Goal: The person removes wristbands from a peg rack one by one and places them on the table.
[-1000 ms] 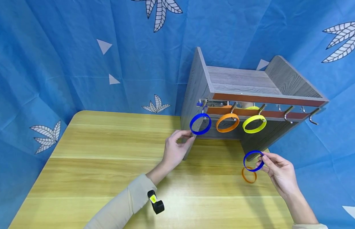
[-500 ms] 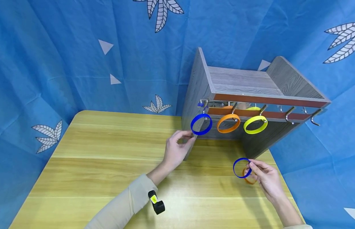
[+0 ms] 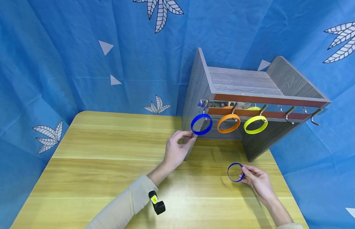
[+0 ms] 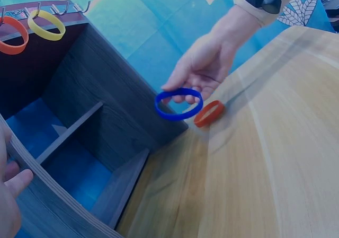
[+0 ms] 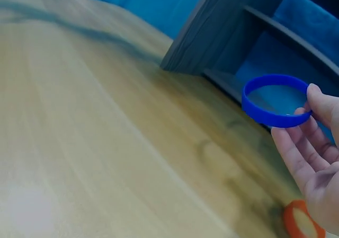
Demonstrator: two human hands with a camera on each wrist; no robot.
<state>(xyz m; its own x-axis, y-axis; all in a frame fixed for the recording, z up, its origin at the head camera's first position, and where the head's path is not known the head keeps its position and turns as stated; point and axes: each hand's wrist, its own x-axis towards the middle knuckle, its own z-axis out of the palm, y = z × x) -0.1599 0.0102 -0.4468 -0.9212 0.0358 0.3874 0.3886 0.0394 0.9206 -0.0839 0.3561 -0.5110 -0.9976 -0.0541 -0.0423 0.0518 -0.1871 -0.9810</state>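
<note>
My right hand (image 3: 259, 183) pinches a blue wristband (image 5: 280, 120) between thumb and fingers, holding it over the table in front of the shelf's right leg. On the table behind that hand lies an orange wristband (image 4: 209, 120), hidden from the head view. With thumb and fingers, my left hand (image 3: 176, 149) grips the front edge of the left side panel of a grey wooden shelf (image 3: 244, 82). Along the shelf's front rail hang a blue band (image 3: 199, 133), an orange band (image 3: 227, 131) and a yellow band (image 3: 253, 132), each on its own hook.
Two metal hooks (image 3: 289, 115) at the right end of the rail carry nothing. The shelf stands at the back right of the wooden table (image 3: 108, 143). A blue patterned curtain (image 3: 80, 57) hangs behind and on both sides.
My right hand has moved left and down toward the table with the blue wristband, now covering the orange band in the head view. My left hand has stayed on the panel.
</note>
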